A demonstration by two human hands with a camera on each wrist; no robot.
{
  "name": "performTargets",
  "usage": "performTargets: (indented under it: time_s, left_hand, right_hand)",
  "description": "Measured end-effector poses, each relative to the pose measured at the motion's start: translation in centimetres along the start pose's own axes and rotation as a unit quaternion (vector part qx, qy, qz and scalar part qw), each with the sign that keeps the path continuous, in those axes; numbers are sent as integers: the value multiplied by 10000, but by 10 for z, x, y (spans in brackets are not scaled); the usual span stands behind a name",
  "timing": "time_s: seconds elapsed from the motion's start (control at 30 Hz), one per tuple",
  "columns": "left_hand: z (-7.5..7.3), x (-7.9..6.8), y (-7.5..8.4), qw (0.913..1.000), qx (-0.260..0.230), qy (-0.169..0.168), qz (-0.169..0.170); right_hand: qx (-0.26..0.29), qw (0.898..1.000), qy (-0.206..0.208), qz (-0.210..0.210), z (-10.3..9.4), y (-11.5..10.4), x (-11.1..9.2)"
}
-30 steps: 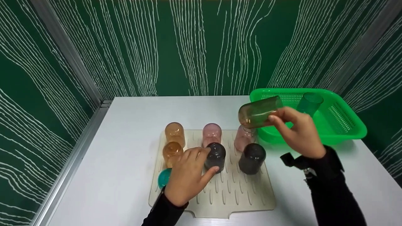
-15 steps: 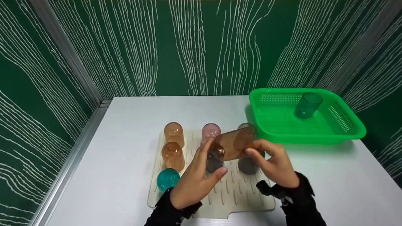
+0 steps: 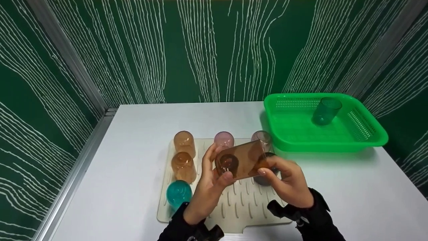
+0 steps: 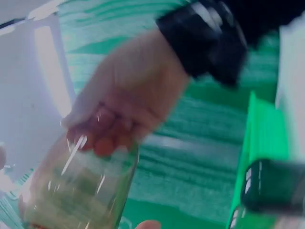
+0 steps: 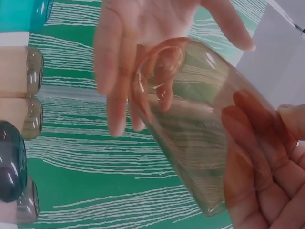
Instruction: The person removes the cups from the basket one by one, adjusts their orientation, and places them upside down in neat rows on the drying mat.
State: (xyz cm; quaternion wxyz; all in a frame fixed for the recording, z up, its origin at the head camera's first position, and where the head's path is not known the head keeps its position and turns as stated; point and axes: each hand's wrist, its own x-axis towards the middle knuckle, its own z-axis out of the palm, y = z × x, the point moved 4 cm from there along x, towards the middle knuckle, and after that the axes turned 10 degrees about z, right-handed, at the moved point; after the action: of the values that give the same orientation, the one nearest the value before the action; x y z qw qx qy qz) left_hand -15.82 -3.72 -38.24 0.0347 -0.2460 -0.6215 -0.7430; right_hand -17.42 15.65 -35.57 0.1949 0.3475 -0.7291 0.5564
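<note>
In the head view my right hand [image 3: 291, 180] pinches a clear amber drinking glass [image 3: 243, 157] by its open rim, thumb outside and fingers inside. The glass lies tilted on its side in the air over the drying mat [image 3: 230, 216], its closed base toward my left hand [image 3: 202, 197]. That hand is spread around the base; in the right wrist view its fingers [image 5: 109, 71] are straight and its thumb stands away from the glass. Seen from the left wrist, the right hand [image 4: 138, 86] reaches into the glass [image 4: 86, 186]. A dark glass shows through the amber wall.
Upside-down glasses stand on the mat: a teal one [image 3: 179, 192], two orange ones [image 3: 184, 142], two pinkish ones [image 3: 224, 138] and dark ones [image 3: 262, 180], partly hidden. A green basket [image 3: 326, 147] holding a teal glass [image 3: 326, 110] stands at the back right of the white table [image 3: 100, 187].
My right hand has brought the amber glass from beside the basket leftward and down over the mat. My left hand has come up around its base, its thumb now closer to it.
</note>
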Motion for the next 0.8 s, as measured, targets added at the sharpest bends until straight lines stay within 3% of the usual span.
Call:
performTargets:
  time_s: [0.1,0.2,0.43,0.63,0.73,0.8]
  left_hand:
    - [3,0,-1,9985,-539,68,57]
    - [4,0,-2,9981,-562,197,163]
    - [2,0,2,9971,297,494,489]
    - [-1,0,8,9926,778,313,873]
    - [-4,-1,13,9835,1402,328,1091]
    - [-7,-2,16,9698,2038,356,1290]
  right_hand:
    - [114,9998,-120,-116,5,0,-1]
    - [297,9982,-323,-399,9,4,-2]
    - [306,9945,-644,-772,9,11,1]
    - [-188,9902,-707,-1187,0,16,8]
    - [-649,9882,-521,-1288,-9,20,12]
    - [-1133,9851,-245,-1268,-17,23,13]
